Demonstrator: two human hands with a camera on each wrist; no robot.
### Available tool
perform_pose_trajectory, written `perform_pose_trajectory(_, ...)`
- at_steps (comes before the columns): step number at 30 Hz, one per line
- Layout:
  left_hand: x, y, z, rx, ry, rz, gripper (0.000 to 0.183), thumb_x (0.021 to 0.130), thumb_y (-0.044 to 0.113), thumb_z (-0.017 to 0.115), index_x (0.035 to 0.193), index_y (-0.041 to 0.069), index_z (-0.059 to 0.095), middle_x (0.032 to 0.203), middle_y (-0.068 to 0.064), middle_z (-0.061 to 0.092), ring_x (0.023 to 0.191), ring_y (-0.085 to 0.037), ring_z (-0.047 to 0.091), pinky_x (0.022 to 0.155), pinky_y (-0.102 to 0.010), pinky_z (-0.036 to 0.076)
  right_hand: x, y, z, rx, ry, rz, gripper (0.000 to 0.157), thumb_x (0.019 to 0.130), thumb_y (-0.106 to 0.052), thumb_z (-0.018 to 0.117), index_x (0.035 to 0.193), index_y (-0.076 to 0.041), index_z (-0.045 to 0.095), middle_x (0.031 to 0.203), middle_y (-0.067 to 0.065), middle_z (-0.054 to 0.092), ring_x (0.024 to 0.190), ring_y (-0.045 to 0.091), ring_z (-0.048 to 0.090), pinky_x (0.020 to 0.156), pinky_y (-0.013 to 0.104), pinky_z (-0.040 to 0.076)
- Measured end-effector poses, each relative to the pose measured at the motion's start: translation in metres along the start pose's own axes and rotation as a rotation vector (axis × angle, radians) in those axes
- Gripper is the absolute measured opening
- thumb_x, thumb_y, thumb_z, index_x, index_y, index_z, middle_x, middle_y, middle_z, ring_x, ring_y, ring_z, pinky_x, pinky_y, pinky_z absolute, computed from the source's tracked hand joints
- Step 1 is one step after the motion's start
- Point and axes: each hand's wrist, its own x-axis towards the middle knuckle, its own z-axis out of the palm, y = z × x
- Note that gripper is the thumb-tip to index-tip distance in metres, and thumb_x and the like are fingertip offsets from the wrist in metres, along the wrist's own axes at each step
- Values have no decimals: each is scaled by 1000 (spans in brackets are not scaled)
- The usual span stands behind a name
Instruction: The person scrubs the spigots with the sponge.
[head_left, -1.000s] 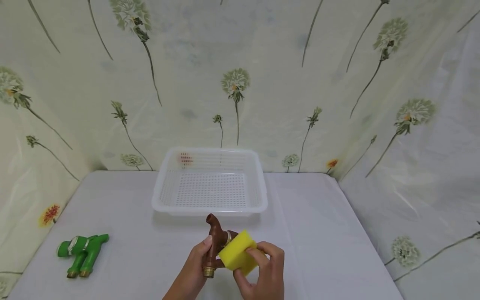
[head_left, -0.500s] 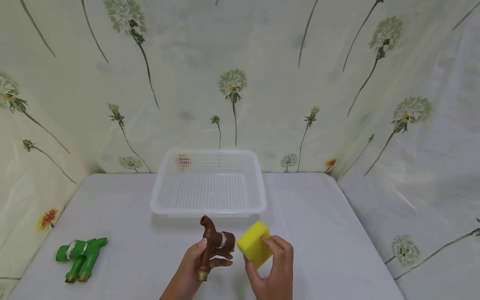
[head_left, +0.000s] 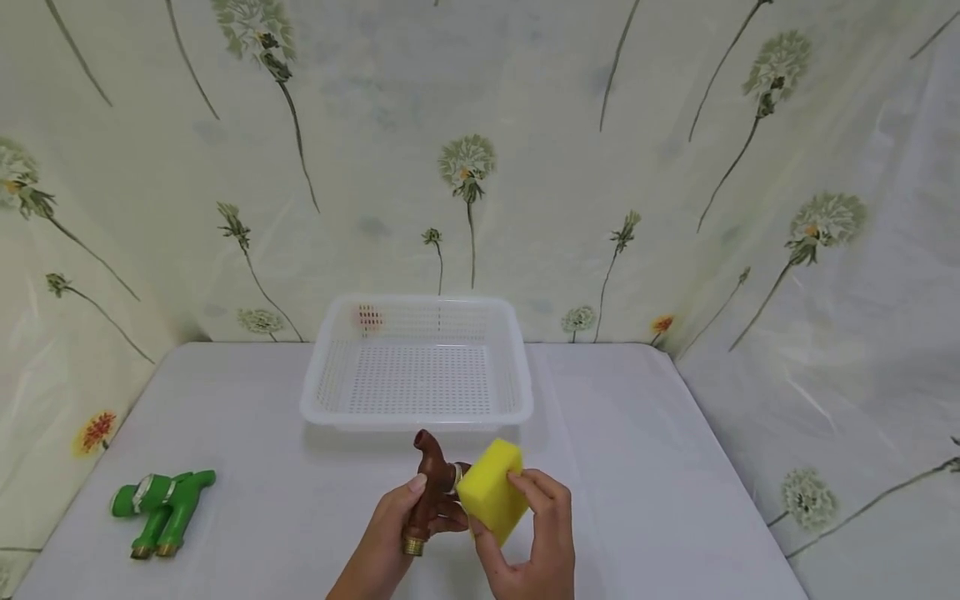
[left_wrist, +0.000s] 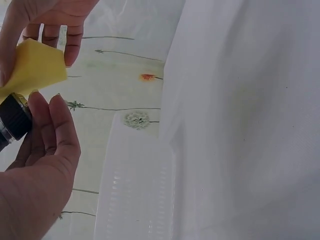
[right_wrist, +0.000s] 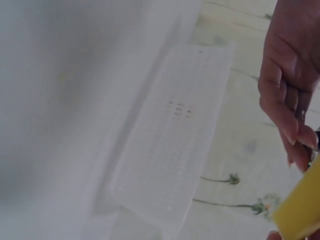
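- Sponge (head_left: 491,492) and right hand (head_left: 540,525) are shifting left: the sponge is now overlapping the round end of the brown tap (head_left: 437,481), having stood apart half a second ago.
- Backdrop (head_left: 540,208): glossy sheeting printed with dandelions is rising round the table (head_left: 622,467).
- Table: white, faintly creased cloth is covering it.
- Basket (head_left: 416,419): rectangular, pale plastic, pierced with slots, it is standing towards the back.
- Left hand (head_left: 392,521): it is gripping the brown tap, thumb on the body, fingers curling behind.
- Right hand: it is pinching the sponge between thumb and fingers.
- Green tapware (head_left: 157,490): it is lying at the left, showing two brass ends.
- Brown tap: it is sitting before the basket, smooth and silver-collared, its long axis running front to back; the curved spout is pointing basketwards, the threaded brass end nearward, the round end right.
- Sponge: this soft yellow block is tilting.
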Motion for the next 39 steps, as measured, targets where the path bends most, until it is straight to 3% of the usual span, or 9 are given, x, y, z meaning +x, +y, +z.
perform_pose_trajectory(8,0,-3,-4,17,23,0,50,107,32,28,131,-2,56,117,-16,66,108,-32,63,92,-47,50,3,-4,0,43,-12,-19,56,83,-36,75,121,0,58,116,16,53,104,23,51,95,14,39)
perform_pose_trajectory(15,-1,-7,-4,41,165,-59,43,102,30,49,125,-5,59,113,-18,67,101,-31,66,89,-42,52,10,-17,-1,76,-30,-31,54,83,-34,75,120,1,59,114,17,53,101,22,52,92,13,40)
perform_pose_trajectory(22,-2,-5,-7,85,199,-81,42,100,33,51,119,-3,63,107,-17,70,99,-32,67,89,-43,52,33,-36,-11,130,-10,-80,46,79,-16,78,113,8,59,106,21,55,97,24,54,90,14,42)
perform_pose_trajectory(25,-2,-3,-8,70,202,-94,44,101,33,50,117,-6,62,103,-19,70,97,-32,68,88,-41,52,28,-28,-10,148,-51,-13,50,74,-8,79,118,4,59,110,16,55,99,21,54,85,16,44)
perform_pose_trajectory(28,-2,-2,-9,43,187,-89,44,101,32,49,117,-8,61,102,-19,70,97,-33,68,89,-39,52,18,-15,-6,169,-122,107,58,73,-4,80,126,-6,56,117,8,55,102,18,54,79,22,48)
perform_pose_trajectory(35,-1,-1,-10,-55,124,-31,42,104,25,43,117,-10,62,109,-18,69,99,-34,67,93,-45,49,5,8,-2,195,-283,398,55,85,-25,76,133,-27,50,124,-10,51,108,11,54,82,30,52)
perform_pose_trajectory(39,-2,-1,-9,-78,151,-35,37,103,23,46,117,-8,62,109,-15,68,97,-28,68,93,-44,49,4,11,-1,180,-311,461,55,86,-33,75,134,-31,48,124,-12,50,108,10,53,83,31,52)
